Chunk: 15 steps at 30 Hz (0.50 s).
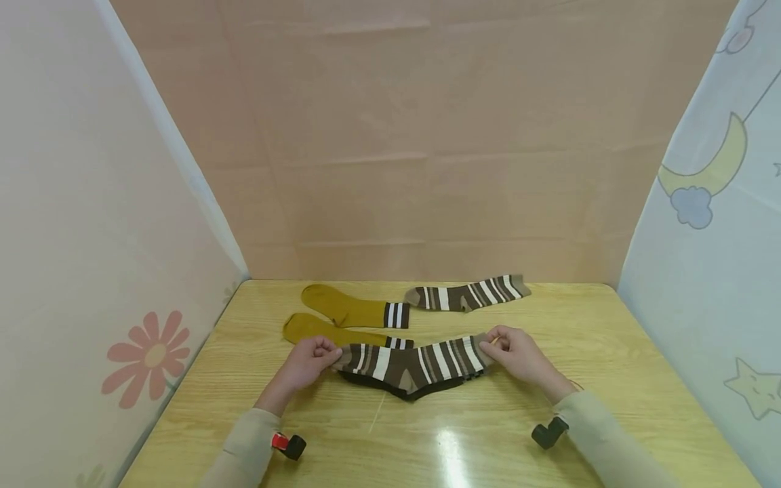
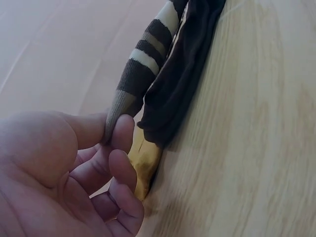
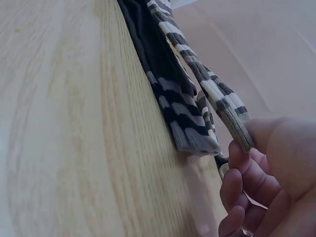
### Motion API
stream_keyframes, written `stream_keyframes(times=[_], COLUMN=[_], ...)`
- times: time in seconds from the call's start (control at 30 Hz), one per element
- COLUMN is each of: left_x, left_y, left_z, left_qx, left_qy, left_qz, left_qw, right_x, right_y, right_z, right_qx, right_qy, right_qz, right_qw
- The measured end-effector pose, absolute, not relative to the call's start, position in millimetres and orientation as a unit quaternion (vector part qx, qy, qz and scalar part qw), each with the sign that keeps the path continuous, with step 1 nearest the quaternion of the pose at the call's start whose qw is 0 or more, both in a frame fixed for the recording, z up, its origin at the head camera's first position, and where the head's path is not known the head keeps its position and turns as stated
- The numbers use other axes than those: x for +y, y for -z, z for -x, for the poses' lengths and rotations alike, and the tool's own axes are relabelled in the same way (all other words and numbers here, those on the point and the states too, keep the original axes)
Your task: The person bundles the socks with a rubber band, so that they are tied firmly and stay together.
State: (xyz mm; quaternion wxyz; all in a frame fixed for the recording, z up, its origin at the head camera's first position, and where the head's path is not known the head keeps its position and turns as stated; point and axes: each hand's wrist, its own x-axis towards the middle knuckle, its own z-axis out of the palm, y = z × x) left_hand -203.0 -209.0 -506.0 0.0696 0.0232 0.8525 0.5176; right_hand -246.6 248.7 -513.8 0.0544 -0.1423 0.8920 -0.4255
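A brown sock with cream and tan stripes (image 1: 439, 360) is stretched sideways between both hands. My left hand (image 1: 308, 362) pinches its tan toe between thumb and forefinger. At the other end, my right hand (image 1: 518, 354) pinches the tan edge of the cuff. Just beneath and partly hidden by it lies a black sock (image 1: 378, 385), whose cuff with grey bands (image 3: 185, 116) shows in the right wrist view. The left wrist view has the striped sock (image 2: 140, 61) raised beside the black one (image 2: 182, 84).
Two mustard socks with dark, white-striped cuffs lie behind on the left, one farther back (image 1: 363, 313) and one nearer (image 1: 317, 330). A second striped brown sock (image 1: 445, 298) lies at the back of the wooden table (image 1: 342, 440). Cloth walls enclose three sides.
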Motion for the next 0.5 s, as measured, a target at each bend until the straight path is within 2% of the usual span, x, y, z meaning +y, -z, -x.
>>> stream_keyframes(times=[0.5], left_x=[-209], left_y=[518], left_z=[205], left_qx=[0.862], left_qy=[-0.504], left_qz=[-0.01], left_qw=[0.057], right_x=[249], right_y=[521], right_z=[246], right_qx=[0.904], right_qy=[0.4], right_qz=[0.142], right_qw=[0.052])
